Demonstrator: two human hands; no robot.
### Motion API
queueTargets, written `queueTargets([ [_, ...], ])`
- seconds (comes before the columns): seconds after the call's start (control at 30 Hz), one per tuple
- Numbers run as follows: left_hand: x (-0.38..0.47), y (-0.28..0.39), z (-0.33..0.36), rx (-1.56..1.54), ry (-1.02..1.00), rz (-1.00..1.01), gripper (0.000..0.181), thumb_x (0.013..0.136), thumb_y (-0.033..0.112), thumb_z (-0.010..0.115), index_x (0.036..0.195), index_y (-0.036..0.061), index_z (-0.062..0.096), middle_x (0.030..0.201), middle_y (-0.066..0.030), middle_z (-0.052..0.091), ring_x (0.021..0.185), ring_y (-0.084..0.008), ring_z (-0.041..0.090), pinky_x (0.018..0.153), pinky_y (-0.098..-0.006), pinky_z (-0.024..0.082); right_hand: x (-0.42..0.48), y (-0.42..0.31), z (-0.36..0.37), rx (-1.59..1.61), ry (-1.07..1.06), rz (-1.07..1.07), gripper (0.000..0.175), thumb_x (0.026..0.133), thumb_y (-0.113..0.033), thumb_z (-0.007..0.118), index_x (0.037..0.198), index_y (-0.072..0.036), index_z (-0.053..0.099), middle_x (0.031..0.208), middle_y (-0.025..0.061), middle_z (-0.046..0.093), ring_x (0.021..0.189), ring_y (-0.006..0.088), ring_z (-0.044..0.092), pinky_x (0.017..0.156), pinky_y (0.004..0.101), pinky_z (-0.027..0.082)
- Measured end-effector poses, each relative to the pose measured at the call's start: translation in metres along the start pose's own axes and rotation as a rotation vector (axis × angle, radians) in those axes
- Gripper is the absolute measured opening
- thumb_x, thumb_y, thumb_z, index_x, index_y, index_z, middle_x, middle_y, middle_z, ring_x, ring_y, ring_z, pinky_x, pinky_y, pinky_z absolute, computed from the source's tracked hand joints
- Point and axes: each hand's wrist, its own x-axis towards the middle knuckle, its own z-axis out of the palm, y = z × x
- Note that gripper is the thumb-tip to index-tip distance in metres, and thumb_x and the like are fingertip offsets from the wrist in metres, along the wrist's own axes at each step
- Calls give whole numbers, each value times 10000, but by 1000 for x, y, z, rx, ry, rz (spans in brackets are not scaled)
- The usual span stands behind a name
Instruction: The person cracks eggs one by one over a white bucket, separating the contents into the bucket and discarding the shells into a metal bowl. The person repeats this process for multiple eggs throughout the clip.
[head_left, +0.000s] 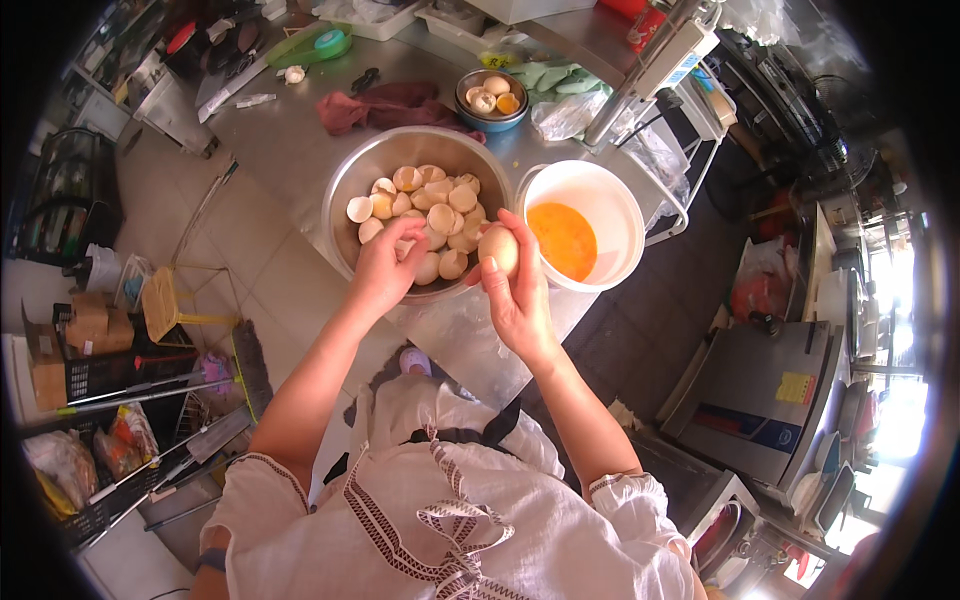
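Observation:
My right hand (521, 300) grips a pale brown egg (499, 249) between thumb and fingers, above the gap between a steel bowl and a white bucket. The wide steel bowl (340, 172) holds a heap of eggshells (441, 218), many of them broken halves; whether whole eggs lie among them is unclear. Over the bowl's near left side hovers my left hand (386, 262), fingers curled, and I cannot make out whether it has hold of a shell. To the right stands the white plastic bucket (621, 217), with orange-yellow liquid egg (562, 241) at its bottom.
Behind the bowl on the steel table (270, 161) lie a dark red cloth (390, 109) and a small bowl (459, 94) with eggs and shells. A metal post (615, 112) rises behind the bucket. A yellow stool (160, 304) stands on the floor at left.

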Motion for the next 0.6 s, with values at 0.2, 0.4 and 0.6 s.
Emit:
queueTargets([
  [0.2, 8, -12, 7, 39, 27, 62, 239, 888, 131, 619, 1104, 30, 594, 970, -87, 665, 885, -156, 634, 740, -280, 494, -10, 62, -4, -718, -46, -362, 513, 828, -57, 629, 1293, -40, 412, 1204, 209, 489, 930, 405, 593, 773, 428, 525],
  [0.4, 11, -8, 2, 33, -5, 32, 191, 895, 73, 603, 1080, 23, 610, 1003, -55, 646, 970, -126, 605, 761, -252, 486, -9, 40, 5, -29, -159, 208, 471, 946, -166, 543, 1356, -61, 336, 1154, 165, 540, 765, 228, 615, 736, 329, 494],
  [0.6, 38, 44, -1, -137, -52, 208, 173, 925, 55, 563, 1081, -11, 597, 1057, -69, 632, 982, -139, 608, 800, -256, 506, 16, -20, -30, 769, -260, 196, 511, 998, -299, 439, 1411, -67, 250, 1165, 135, 546, 775, 138, 589, 685, 238, 451],
])
